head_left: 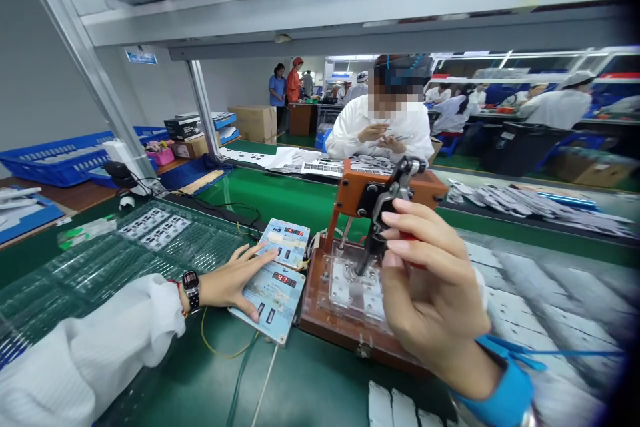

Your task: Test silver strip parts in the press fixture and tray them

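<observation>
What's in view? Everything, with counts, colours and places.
Display boards: two, light blue, centre
Press: one, orange-brown, right of boards
White panels: many, right and near edge
Plastic trays: clear, left, count unclear
Baskets: several, blue, far left
Large box: brown, beyond bench
Shelf: one, pale, overhead
Person opposite: one, white top
Background people: several, mixed colours
Left hand: one, on boards, dark watch
Right hand: one, at press lever, blue wristband

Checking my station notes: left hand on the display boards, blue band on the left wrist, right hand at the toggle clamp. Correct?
Not quite: the head view shows the blue band on the right wrist. The rest stands: left hand on the display boards, right hand at the toggle clamp.
</observation>
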Tool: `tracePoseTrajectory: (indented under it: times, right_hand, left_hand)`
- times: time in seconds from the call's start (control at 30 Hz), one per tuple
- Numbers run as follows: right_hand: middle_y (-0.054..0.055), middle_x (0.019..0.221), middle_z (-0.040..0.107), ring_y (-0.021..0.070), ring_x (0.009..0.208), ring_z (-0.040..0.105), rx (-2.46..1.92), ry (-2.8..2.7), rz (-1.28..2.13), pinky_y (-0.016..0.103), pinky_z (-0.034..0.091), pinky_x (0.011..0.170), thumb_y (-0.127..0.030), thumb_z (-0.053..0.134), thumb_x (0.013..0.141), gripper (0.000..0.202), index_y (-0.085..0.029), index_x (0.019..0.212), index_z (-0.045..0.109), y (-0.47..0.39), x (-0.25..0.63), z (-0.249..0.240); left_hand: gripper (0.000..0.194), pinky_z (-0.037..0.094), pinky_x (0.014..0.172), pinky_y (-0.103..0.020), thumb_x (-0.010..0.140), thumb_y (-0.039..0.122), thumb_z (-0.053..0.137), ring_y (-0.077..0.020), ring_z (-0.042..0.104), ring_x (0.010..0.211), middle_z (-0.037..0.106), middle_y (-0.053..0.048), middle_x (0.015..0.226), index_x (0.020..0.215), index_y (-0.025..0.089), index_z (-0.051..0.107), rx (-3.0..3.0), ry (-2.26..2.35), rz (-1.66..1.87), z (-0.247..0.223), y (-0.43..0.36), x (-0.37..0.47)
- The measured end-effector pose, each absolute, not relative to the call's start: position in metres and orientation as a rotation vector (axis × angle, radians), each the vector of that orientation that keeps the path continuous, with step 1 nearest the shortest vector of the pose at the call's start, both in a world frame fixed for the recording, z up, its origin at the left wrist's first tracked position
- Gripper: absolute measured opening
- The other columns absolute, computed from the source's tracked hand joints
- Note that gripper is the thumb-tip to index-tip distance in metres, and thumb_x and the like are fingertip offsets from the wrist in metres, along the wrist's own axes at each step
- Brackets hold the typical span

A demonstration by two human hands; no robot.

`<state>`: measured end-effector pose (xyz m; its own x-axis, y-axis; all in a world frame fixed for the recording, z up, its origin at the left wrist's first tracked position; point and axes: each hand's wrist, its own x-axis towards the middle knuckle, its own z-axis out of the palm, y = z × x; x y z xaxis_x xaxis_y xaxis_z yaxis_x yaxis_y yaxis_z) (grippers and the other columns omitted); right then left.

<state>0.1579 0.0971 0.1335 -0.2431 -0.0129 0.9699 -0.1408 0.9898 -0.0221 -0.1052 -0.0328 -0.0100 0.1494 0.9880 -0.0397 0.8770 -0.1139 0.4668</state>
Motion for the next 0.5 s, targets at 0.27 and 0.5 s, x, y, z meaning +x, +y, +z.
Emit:
tracePoseTrajectory:
  times: [0.27, 0.5]
  right_hand:
    - [0.009, 0.109, 0.064, 0.0288, 0.113, 0.061, 0.072, -1.820, 0.086, 0.054, 0.056, 0.091, 0.008, 0.056, 0.072, 0.040, -0.018, 0.103, 0.056, 0.100, 0.161, 0.131]
    - [0.010, 0.103, 0.068, 0.0288, 0.113, 0.062, -0.038, -1.985, 0.029, 0.053, 0.059, 0.085, 0.003, 0.061, 0.073, 0.029, -0.020, 0.091, 0.058, 0.105, 0.179, 0.138]
  left_hand:
    - [0.070, 0.024, 0.112, -0.051, 0.093, 0.067, 0.028, -0.0334, 0.036, 0.135, 0.043, -0.018, 0.145, 0.132, 0.014, 0.049, 1.592, 2.608, 0.719, -0.031, -0.072, -0.254]
    - [0.031, 0.046, 0.097, -0.047, 0.095, 0.040, 0.055, -0.0242, 0.060, 0.110, 0.063, -0.010, 0.118, 0.110, 0.014, 0.062, 1.408, 2.627, 0.543, -0.051, -0.096, -0.348]
